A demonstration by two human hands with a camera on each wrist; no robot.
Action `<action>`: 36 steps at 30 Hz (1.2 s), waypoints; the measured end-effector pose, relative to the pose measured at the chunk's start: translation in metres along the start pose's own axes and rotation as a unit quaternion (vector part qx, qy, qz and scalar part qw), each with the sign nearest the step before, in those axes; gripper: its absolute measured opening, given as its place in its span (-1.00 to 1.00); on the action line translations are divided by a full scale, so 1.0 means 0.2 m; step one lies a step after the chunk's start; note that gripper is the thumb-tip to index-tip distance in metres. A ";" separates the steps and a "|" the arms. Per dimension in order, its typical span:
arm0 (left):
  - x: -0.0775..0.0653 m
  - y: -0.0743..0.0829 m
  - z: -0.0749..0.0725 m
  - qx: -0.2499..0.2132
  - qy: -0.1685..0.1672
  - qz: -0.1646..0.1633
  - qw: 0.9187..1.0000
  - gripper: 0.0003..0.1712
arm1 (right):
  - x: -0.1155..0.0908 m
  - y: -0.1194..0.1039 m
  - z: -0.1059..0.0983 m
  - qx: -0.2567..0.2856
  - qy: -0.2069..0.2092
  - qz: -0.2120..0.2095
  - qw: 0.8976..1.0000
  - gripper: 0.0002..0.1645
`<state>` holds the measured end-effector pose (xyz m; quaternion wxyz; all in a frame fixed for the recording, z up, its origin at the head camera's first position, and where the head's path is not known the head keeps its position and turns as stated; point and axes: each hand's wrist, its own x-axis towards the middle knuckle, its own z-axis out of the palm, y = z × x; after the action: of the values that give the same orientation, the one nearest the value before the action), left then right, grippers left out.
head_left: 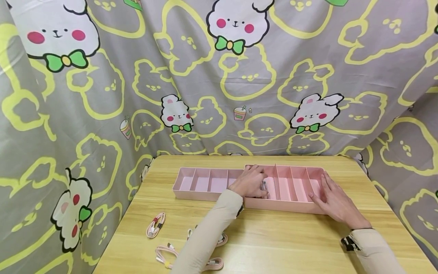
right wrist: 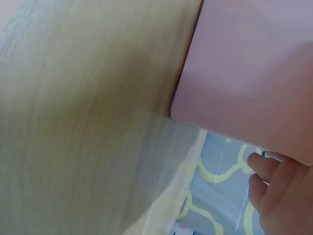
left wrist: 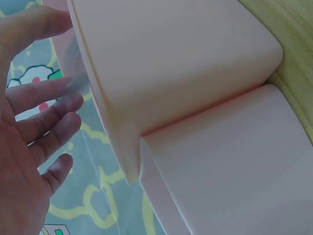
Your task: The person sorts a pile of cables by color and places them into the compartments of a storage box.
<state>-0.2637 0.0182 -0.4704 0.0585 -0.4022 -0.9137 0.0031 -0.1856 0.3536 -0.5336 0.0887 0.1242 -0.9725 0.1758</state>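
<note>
The surface [head_left: 291, 243] carries two pink trays, meeting end to end, the right one sitting a little nearer. The right tray [head_left: 284, 205] is what both hands are on; the left tray [head_left: 196, 195] lies just beyond its left end.

From where I stand, the right hand [head_left: 335, 198] is spread at the right end, fingers along the end wall and thumb over the near rim. That looks a sound brace: even pressure there should stop the tray skidding, while a hard squeeze might bow the wall.

The left hand [head_left: 249, 181] reaches into the leftmost compartment, thumb and fingers parted about a small clear item [head_left: 264, 186]; I cannot tell whether they pinch it. I'd work slowly there, wrist high over the rim, knuckles away from the first divider [head_left: 278, 182], which stands above the far edge.

Coiled cables [head_left: 158, 226] lie near left, some half hidden by the left sleeve [head_left: 210, 228], so that forearm is best lifted clear of them.
</note>
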 end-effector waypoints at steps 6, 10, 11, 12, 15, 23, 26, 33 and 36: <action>-0.01 -0.01 0.00 0.000 0.000 -0.002 1.000 -0.39 | 0.00 0.00 0.00 -0.003 -0.003 0.003 1.000 0.17; -0.02 -0.01 0.00 -0.006 0.000 -0.004 1.000 -0.38 | 0.00 0.00 0.00 -0.004 0.004 -0.004 1.000 0.15; -0.02 -0.01 0.00 -0.007 -0.001 -0.004 1.000 -0.37 | 0.00 0.00 0.00 -0.003 0.005 -0.006 1.000 0.15; -0.02 -0.02 0.00 -0.010 -0.002 -0.005 1.000 -0.37 | 0.00 0.00 0.00 -0.003 0.006 -0.006 1.000 0.15; -0.03 -0.03 -0.02 -0.019 -0.005 -0.010 1.000 -0.36 | 0.00 0.00 0.00 -0.001 0.005 -0.006 1.000 0.15; -0.07 -0.08 -0.05 -0.032 0.003 -0.025 0.999 -0.42 | 0.00 0.00 0.00 -0.001 0.001 -0.003 1.000 0.15; -0.10 -0.11 -0.05 -0.051 0.009 -0.035 0.998 -0.50 | 0.00 0.00 0.00 0.000 0.004 -0.006 1.000 0.15; -0.17 -0.20 -0.07 -0.077 0.030 -0.043 0.996 -0.37 | 0.00 0.00 -0.01 0.005 0.000 -0.003 1.000 0.15; -0.21 -0.23 -0.08 -0.076 0.036 -0.041 0.996 -0.37 | 0.00 0.00 -0.01 0.006 -0.002 -0.003 1.000 0.16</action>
<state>-0.2667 -0.0448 -0.4563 0.0606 -0.3678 -0.9242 -0.0829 -0.1858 0.3541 -0.5325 0.0869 0.1277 -0.9713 0.1809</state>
